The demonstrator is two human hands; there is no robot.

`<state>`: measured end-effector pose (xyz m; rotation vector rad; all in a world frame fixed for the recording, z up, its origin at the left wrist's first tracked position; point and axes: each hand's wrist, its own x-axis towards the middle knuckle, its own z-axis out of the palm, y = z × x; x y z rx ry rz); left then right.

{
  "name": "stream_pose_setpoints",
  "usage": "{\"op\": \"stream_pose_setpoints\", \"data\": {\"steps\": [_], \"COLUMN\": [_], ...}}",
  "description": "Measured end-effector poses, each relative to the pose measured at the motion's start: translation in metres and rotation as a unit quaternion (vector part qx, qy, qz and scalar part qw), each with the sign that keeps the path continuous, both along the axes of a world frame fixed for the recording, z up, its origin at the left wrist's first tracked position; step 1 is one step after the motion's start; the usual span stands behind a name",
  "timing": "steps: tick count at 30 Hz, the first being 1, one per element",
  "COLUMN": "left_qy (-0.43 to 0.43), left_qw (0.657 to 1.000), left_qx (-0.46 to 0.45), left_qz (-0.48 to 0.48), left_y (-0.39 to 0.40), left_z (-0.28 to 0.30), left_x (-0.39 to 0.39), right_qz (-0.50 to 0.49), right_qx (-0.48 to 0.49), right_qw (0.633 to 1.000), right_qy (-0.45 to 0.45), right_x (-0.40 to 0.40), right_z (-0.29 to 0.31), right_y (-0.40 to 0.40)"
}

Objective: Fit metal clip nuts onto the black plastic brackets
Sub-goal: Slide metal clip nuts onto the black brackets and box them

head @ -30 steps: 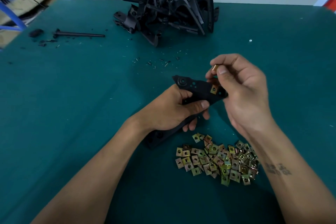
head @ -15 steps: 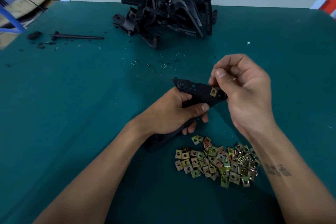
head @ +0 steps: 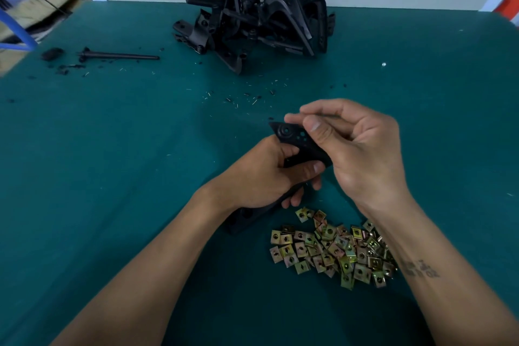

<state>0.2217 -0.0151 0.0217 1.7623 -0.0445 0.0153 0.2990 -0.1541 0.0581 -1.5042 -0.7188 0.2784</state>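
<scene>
While the work proceeds at the middle of the green tabletop, we keep stray items at its far left: a black rod and small black fragments lie there, well apart from the hands. At the far edge, toward the centre, a pile of black plastic brackets sits within reach, presumably as stock. Our left hand wraps its curled fingers and thumb around the middle of one black bracket, holding it tilted with the holed end up and away, so that this end faces the other hand. Our right hand is curled over that upper end, thumb against fingertips in a pinch; we cannot tell whether a clip nut sits between them, since the fingers hide the spot and the hand is blurred. We judge that a nut is being pressed onto the bracket edge. The heap of metal clip nuts lies just beneath the right forearm, near enough for quick picking.
</scene>
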Motion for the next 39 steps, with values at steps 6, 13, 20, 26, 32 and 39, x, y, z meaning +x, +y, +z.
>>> {"op": "stream_pose_setpoints", "data": {"steps": [6,13,20,26,32,39], "left_qy": [0.003,0.003,0.006,0.003,0.001,0.003], "left_qw": [1.0,1.0,1.0,1.0,1.0,1.0], "left_qx": [0.013,0.011,0.005,-0.005,-0.017,-0.029], "left_qz": [-0.003,-0.002,0.003,-0.004,-0.007,-0.008], "left_y": [0.001,0.0,-0.001,-0.001,-0.001,-0.001], "left_z": [-0.001,0.001,0.001,0.004,0.004,0.003], "left_x": [-0.001,-0.001,-0.002,-0.003,-0.003,-0.003], "right_qz": [-0.018,-0.021,-0.062,-0.016,0.034,0.085], "right_qx": [0.025,0.057,0.017,0.041,0.065,0.095], "right_qw": [0.992,0.99,0.998,0.998,0.997,0.991], "right_qy": [0.118,0.127,0.017,0.045,0.04,0.046], "right_x": [-0.004,0.0,-0.004,-0.002,0.002,0.006], "right_z": [0.005,0.002,-0.002,-0.003,-0.01,-0.012], "right_y": [0.004,0.005,0.005,0.004,0.003,0.0]}}
